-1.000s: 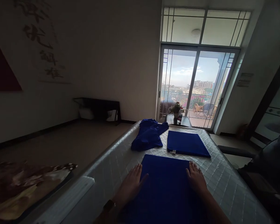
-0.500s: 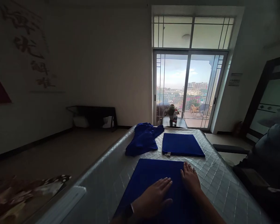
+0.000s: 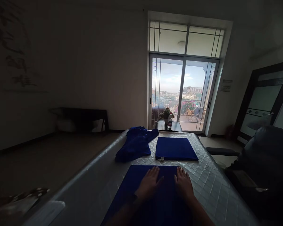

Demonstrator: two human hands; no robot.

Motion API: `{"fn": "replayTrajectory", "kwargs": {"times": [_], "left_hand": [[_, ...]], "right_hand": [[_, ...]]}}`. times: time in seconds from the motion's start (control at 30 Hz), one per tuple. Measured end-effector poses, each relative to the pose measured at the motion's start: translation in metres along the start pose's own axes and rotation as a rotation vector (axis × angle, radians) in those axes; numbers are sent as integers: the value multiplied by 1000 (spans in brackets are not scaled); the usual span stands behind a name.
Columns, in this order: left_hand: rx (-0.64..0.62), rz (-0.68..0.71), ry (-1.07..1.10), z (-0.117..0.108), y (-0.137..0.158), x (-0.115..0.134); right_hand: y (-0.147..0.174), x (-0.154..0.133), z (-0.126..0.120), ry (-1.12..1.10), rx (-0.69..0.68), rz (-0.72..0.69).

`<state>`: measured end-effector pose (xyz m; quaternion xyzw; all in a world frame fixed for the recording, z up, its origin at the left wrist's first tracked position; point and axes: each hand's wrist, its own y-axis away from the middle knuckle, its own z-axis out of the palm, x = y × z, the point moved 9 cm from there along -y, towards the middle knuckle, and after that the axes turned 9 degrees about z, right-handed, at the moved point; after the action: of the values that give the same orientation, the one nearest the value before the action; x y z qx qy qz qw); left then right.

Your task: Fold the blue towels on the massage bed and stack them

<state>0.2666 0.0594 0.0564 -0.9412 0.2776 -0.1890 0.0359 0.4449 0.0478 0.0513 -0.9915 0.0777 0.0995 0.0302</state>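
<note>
Under both palms, the blue cloth (image 3: 141, 194) is lying flat on the quilted mattress (image 3: 212, 185), its long axis running away from the person. The left hand (image 3: 149, 183) and right hand (image 3: 184, 185) are pressing side by side near its far edge, fingers spread and gripping nothing. Beyond the fingertips are sitting a folded blue cloth (image 3: 175, 149) and, left of it, a crumpled one (image 3: 134, 144).

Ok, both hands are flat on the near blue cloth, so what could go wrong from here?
1. The left hand and right hand press only the far end of the near blue cloth, so it may slide or wrinkle on the smooth quilted cover.
2. Pushed forward, it could bump the folded blue cloth lying just beyond.
3. The dim room may hide creases.
</note>
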Motion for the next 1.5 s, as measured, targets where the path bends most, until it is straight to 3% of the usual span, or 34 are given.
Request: {"fn": "replayTrajectory", "kwargs": {"times": [0.17,0.27,0.4,0.67,0.77,0.87,0.97,1.07,1.2,1.33,1.5], "left_hand": [[72,-270,-71,-45,52,-99],[109,-351,-85,-57,79,-132],[184,-362,-78,-60,91,-141],[405,-293,-48,-79,91,-136],[439,-307,-19,-86,89,-121],[431,-272,31,-86,83,-89],[269,-114,47,-69,70,-38],[104,145,-4,-46,57,25],[87,282,-47,-25,33,84],[121,338,31,-8,-2,115],[180,356,120,10,-28,120]], "right_hand": [[1,0,0,-19,-15,7],[0,2,2,-21,-8,12],[-1,3,2,-19,10,21],[1,1,-1,5,45,-1],[1,0,-6,6,76,-9],[4,-3,-11,2,99,-29],[8,-6,-13,-11,95,-44],[12,-5,-11,-29,66,-41],[17,-2,-5,-41,0,-38],[19,-2,-1,10,-21,-77],[18,0,3,20,-29,-93]]}}
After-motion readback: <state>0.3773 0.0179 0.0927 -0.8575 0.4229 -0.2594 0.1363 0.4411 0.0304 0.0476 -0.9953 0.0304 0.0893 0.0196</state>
